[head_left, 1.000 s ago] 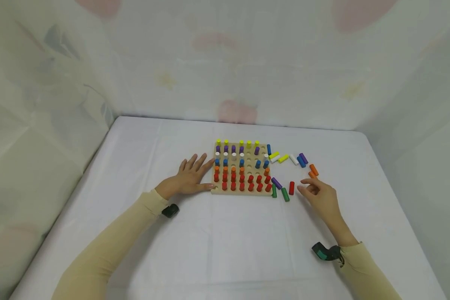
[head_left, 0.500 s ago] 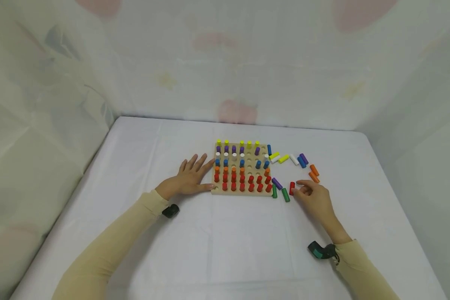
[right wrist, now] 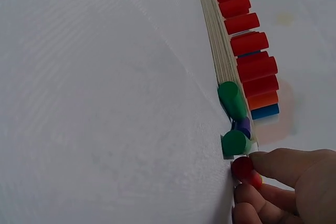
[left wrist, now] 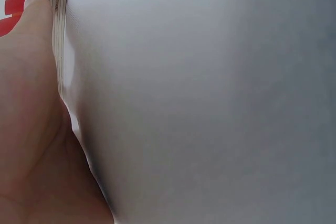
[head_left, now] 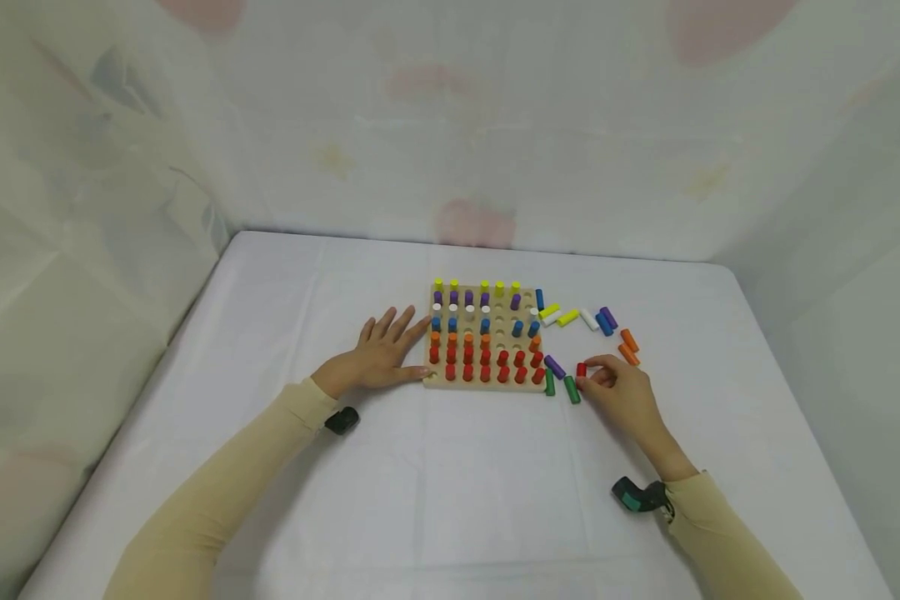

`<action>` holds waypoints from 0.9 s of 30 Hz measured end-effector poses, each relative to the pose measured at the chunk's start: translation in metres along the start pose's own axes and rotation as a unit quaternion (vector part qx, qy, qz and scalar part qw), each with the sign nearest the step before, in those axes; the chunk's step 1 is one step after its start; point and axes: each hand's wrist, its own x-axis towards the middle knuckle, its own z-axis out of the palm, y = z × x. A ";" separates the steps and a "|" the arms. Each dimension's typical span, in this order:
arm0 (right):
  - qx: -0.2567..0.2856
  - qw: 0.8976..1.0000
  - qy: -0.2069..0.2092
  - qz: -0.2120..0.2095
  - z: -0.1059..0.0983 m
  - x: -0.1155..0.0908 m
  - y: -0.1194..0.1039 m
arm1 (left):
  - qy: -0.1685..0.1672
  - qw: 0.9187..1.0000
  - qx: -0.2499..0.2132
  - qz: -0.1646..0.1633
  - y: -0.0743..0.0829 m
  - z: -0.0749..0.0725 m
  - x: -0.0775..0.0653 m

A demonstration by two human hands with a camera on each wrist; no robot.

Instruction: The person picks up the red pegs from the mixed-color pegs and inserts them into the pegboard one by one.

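A wooden pegboard [head_left: 487,385] lies on the white-covered table, with rows of red, orange, blue, white, purple and yellow pegs standing in its holes. My left hand [head_left: 375,358] rests with spread fingers at the board's left edge, its thumb on the near left corner. Off the board's right side, my right hand [head_left: 624,396] pinches a red peg [head_left: 581,369] between thumb and fingers. The right wrist view shows the red peg [right wrist: 243,167] end-on, beside a green peg [right wrist: 235,143]. In the left wrist view the thumb [left wrist: 37,11] presses against the board's layered edge.
Loose pegs lie right of the board: a green peg [head_left: 572,390], a purple peg [head_left: 555,367], an orange peg [head_left: 629,340], a white peg [head_left: 588,319], a yellow peg [head_left: 567,317] and several others. Cloth walls [head_left: 450,125] stand behind and at both sides.
My right hand has moved left to the loose red peg and now pinches it; the peg has shifted slightly up and left. The left hand stays in place.
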 end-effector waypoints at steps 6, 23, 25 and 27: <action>0.012 1.000 0.004 -0.003 0.000 0.000 -0.002 | -0.001 1.000 0.003 -0.004 0.001 -0.002 -0.001; 0.022 0.999 0.027 -0.007 -0.003 -0.002 -0.004 | 0.002 1.000 0.004 0.005 0.002 -0.004 -0.002; 0.023 0.999 0.029 -0.012 -0.004 -0.002 -0.005 | 0.003 1.000 0.001 0.006 0.002 -0.004 -0.002; 0.025 0.999 0.031 -0.018 -0.006 -0.002 -0.007 | 0.004 1.000 -0.002 0.009 0.001 -0.003 -0.001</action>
